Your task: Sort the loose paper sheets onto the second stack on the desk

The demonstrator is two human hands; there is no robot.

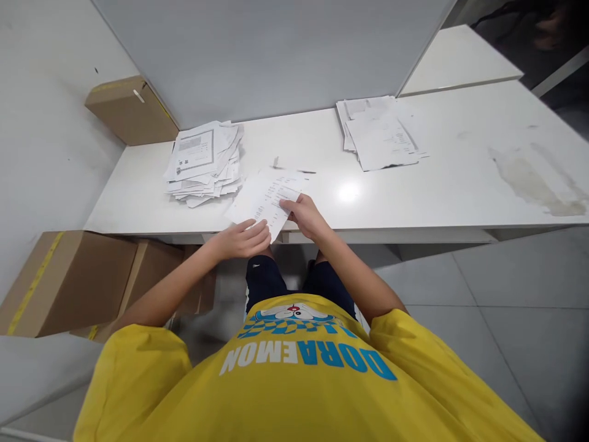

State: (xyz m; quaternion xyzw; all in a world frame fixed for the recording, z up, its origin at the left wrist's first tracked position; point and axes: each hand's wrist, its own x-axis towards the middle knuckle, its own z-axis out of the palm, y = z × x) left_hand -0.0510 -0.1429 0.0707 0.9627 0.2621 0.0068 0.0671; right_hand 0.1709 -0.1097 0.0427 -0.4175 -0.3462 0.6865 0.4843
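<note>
Pinched the paper in the right hand, with the thumb on top near its right edge. With the left hand, laid fingers over the near left edge; could not tell, for the hidden thumb, whether grasping there too. Held the paper at the front of the table, between the left stack and right stack. Probably called for a light pinch at the margins, to avoid creasing or covering print.

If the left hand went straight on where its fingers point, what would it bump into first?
Sliding past the paper it already touches, the left hand would probably meet the right hand, though their exact heights are unclear.
</note>
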